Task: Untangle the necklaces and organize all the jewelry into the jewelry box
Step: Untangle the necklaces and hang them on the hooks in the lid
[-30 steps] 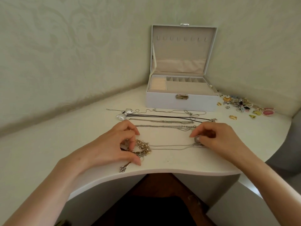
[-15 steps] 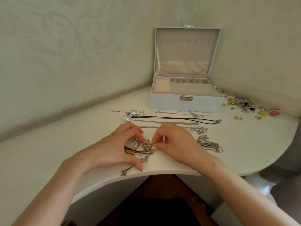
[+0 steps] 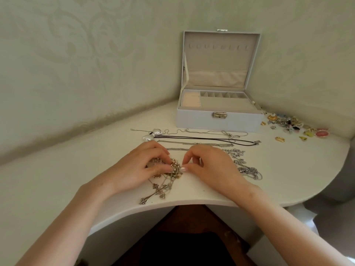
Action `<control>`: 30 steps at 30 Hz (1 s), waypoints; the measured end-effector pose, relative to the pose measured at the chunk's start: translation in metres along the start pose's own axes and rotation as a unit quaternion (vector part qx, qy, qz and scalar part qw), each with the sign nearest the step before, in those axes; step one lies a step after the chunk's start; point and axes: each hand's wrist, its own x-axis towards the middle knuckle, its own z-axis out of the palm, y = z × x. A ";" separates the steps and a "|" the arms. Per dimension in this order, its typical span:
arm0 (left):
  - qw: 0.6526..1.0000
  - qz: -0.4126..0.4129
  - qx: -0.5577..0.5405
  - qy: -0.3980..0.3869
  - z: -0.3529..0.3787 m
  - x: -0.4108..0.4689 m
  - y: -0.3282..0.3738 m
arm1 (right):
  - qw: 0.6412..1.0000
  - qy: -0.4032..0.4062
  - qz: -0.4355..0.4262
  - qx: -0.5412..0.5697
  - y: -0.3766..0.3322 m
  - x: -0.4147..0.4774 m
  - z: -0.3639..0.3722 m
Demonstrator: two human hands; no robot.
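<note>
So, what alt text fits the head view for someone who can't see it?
The left hand holds a tangled clump of necklaces near the front edge of the white table while the right hand pinches a strand. Behind lie straightened chains, an open jewelry box and scattered small jewelry.

A white table [image 3: 57,189] with a curved near edge meets a pale green wall [image 3: 76,54] with leafy patterns far back.

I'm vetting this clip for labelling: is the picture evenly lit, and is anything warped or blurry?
Head view: soft even light, no glare; wide-angle warp bows the front edge of the white tabletop; the small coloured trinkets right of the pale grey jewelry box look soft.
</note>
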 end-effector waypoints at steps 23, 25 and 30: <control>0.981 -0.012 -0.181 0.063 0.003 0.012 0.024 | 0.927 0.056 0.033 0.369 0.005 -0.004 -0.005; 0.974 -0.023 -0.219 0.053 0.005 0.012 0.026 | 0.922 0.059 0.023 0.383 0.004 -0.005 -0.006; 0.963 -0.028 -0.269 0.025 0.009 0.012 0.025 | 0.919 0.069 0.005 0.388 0.002 -0.004 -0.005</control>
